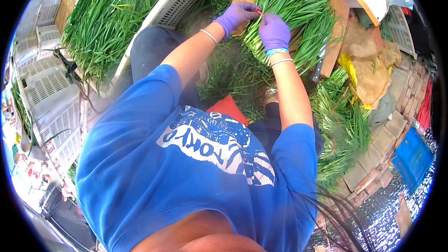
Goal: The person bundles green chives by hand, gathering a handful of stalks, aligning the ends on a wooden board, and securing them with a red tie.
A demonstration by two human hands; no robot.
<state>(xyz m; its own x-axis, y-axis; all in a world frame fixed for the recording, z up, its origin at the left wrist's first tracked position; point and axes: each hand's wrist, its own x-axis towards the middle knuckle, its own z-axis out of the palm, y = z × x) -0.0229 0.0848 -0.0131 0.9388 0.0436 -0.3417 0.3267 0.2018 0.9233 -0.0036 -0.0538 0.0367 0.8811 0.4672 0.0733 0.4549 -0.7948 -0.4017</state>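
Note:
Both my hands wear purple gloves and meet above a bunch of long green leaves with pale stems (298,14), which look like garlic chives. My left hand (235,17) is closed, pinching one end of a thin red tie (259,12). Just to its right, my right hand (274,31) is also closed, its fingertips at the tie's other end. The bunch lies on a wooden board (339,16), stems toward me. A knife (319,65) with a dark riveted handle rests at the board's near right edge. Whether the tie passes under the stems is hidden.
At the left, loose greens (112,18) fill a white slatted crate (175,4). More bundled greens (338,130) lie on the right beside brown sacking (373,70) and paving bricks (380,137). Further right is a blue bin (413,158). White crates (53,88) stand far left.

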